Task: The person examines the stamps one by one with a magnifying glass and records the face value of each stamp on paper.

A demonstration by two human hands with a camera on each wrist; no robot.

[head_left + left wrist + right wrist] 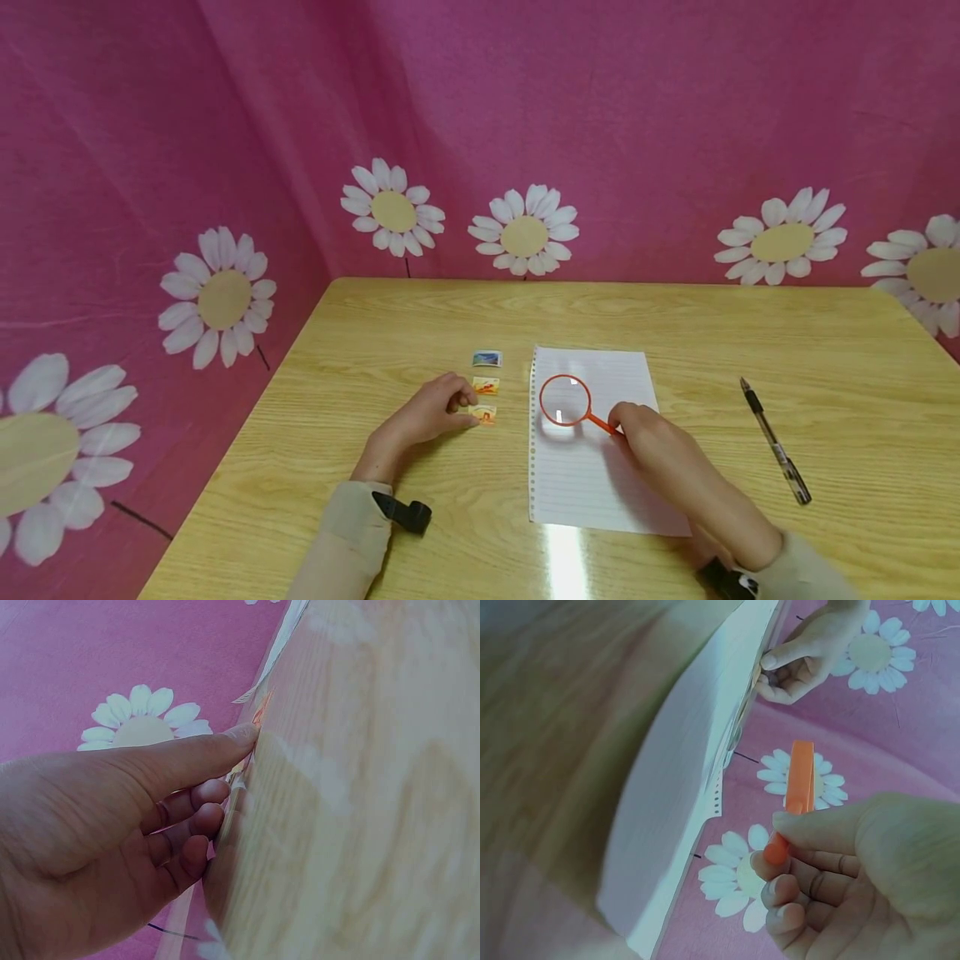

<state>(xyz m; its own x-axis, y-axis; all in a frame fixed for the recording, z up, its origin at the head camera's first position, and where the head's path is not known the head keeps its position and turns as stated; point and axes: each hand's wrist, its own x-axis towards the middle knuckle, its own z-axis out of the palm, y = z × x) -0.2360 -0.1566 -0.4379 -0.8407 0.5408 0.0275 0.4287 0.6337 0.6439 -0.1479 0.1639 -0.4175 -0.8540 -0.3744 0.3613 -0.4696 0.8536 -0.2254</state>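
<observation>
Three small stamps lie in a column on the table: a blue one (487,358) at the back, a yellow-and-red one (487,387) in the middle, and an orange-yellow one (484,415) nearest me. My left hand (429,411) rests beside the near two, its thumb touching the left edge of the nearest stamp and its other fingers loosely bent. My right hand (660,448) grips the handle of an orange-rimmed magnifying glass (592,417), pinched between thumb and fingers in the right wrist view. The round lens hovers above a lined sheet of paper (592,492).
A black pen (776,442) lies to the right of the paper on the wooden table (420,325). Behind and to the left hangs a pink cloth (600,100) printed with large white daisies.
</observation>
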